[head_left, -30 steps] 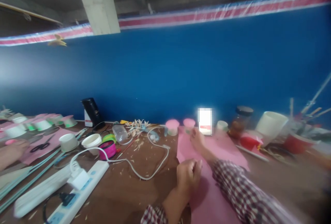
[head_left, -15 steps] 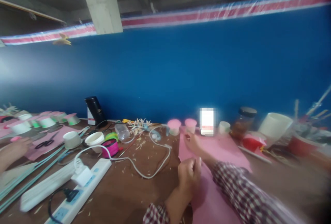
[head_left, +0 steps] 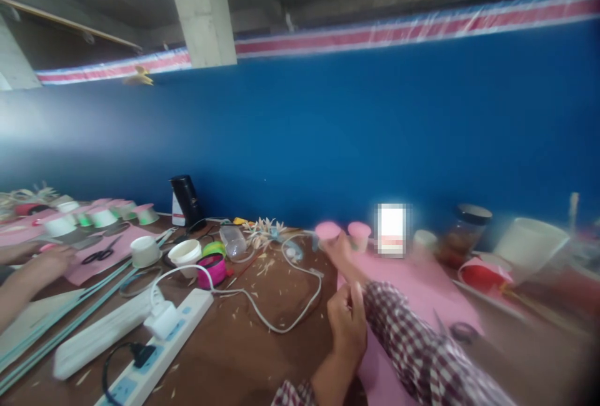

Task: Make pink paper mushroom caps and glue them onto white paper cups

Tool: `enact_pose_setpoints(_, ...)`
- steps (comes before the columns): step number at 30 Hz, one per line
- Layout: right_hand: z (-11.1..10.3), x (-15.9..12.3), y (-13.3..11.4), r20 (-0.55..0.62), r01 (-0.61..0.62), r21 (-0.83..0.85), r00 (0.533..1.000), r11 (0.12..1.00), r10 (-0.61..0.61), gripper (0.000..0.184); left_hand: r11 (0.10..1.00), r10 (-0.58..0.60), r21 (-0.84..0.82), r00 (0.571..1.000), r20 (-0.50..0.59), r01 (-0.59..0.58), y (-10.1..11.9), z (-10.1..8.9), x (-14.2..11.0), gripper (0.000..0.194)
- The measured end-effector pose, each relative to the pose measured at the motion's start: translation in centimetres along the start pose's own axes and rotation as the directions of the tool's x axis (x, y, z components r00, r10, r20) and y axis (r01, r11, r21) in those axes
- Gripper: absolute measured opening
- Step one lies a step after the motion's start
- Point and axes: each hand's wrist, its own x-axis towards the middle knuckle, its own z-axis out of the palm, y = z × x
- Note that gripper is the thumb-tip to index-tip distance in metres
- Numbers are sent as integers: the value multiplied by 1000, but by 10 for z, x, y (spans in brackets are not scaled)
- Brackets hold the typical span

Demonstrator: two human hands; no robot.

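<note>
We've got a brown, wood-toned worktop (head_left: 262, 362) across the lower frame. Next, a long pink sheet (head_left: 407, 278), paper or thin foam, running from centre right down to the bottom edge. We judge it light, floppy, easy to crease; best lifted flat by a free edge or corner.

The right hand (head_left: 344, 253), checked sleeve lying across the sheet, reaches to right of centre. Its fingers are blurred, so we can't tell whether they're apart or clamped. The left hand (head_left: 347, 318) sits below it, lower right of centre, fingers curled in together, nothing visibly held.

Dark-handled scissors (head_left: 463, 332) show at lower right, blurred, on the sheet's right side.

Smallest: a round pale cup with a flat pink disc top (head_left: 327, 229), right at the right hand's fingertips; touching or not, we can't say. Its twin, another pink-topped cup (head_left: 359, 232), stands just right. Both look light, thin-walled, likely smooth and easily tipped or dented. We'd grip low on the side wall, off the pink rim.
</note>
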Motion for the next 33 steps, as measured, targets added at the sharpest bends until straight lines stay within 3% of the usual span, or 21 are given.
enact_pose_setpoints(8, -3, -2, -12, -34, -49, 23, 998, 999, 50, 32, 999, -43, -27, 999, -1, 43, 3, -1, 0, 40)
enact_pose_setpoints(12, -10, -14, -14, -26, -19, 75, 999, 997, 21, 32, 999, -36, -44, 992, -123, 31, 6, -2, 2, 24)
enact_pose_setpoints(16, -30, -32, -16, 11, 12, 120, 1000, 993, -13, 40, 1000, 20, -5, 964, -266, -22, -5, -3, 10, 38)
enact_pose_setpoints(20, -64, -56, -20, 90, 29, 149, 995, 988, -42, 53, 1000, -2, 1, 955, -296, 3, -18, -3, 16, 42)
enact_pose_setpoints(22, -83, -69, -24, 142, 30, 148, 989, 988, -51, 51, 999, -27, -24, 965, -260, 22, -21, -2, 16, 45)
enact_pose_setpoints(26, -115, -91, -31, 197, 9, 116, 980, 993, -32, 46, 976, -111, -194, 992, -55, 99, -13, 2, 11, 50)
enact_pose_setpoints(30, -141, -108, -32, 166, -15, 52, 986, 999, 6, 42, 941, -164, -282, 980, 108, 189, -4, 6, 3, 51)
enact_pose_setpoints(33, -161, -120, -30, 129, -15, -10, 992, 1000, 17, 40, 958, -115, -238, 975, 190, 159, -1, 8, -2, 53)
